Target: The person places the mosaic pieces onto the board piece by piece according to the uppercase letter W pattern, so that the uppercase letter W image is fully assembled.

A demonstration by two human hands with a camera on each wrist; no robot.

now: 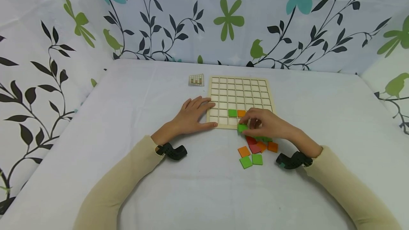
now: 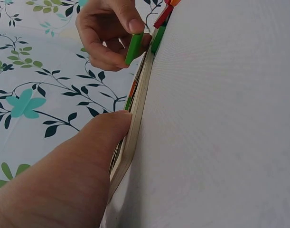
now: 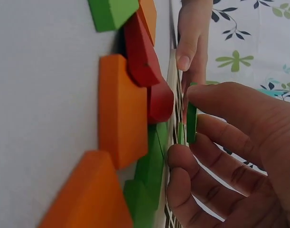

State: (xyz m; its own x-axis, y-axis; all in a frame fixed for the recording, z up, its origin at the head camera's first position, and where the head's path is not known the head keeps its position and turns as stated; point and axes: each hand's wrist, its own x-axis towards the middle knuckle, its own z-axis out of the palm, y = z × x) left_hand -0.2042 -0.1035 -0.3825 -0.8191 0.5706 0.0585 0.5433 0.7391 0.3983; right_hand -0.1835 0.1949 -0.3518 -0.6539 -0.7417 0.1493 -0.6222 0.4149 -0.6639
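Observation:
A wooden grid board (image 1: 238, 91) lies on the table, with one green tile (image 1: 232, 113) and one orange tile (image 1: 241, 113) set in its cells. My right hand (image 1: 268, 123) pinches another green tile (image 3: 191, 116) between thumb and fingertip, over the board's front edge. At the board's left side rests my left hand (image 1: 195, 115), fingers spread and straight; its thumb touches the front rim in the left wrist view. Close in front of the board, below the right hand, several loose green, orange and red tiles (image 1: 255, 148) lie in a heap, partly hidden by that hand.
A small card (image 1: 196, 80) with a printed grid pattern lies beyond the left hand, beside the board's far left corner. White cloth covers the table (image 1: 191, 194). A leaf-patterned curtain (image 1: 191, 17) hangs behind and at the sides.

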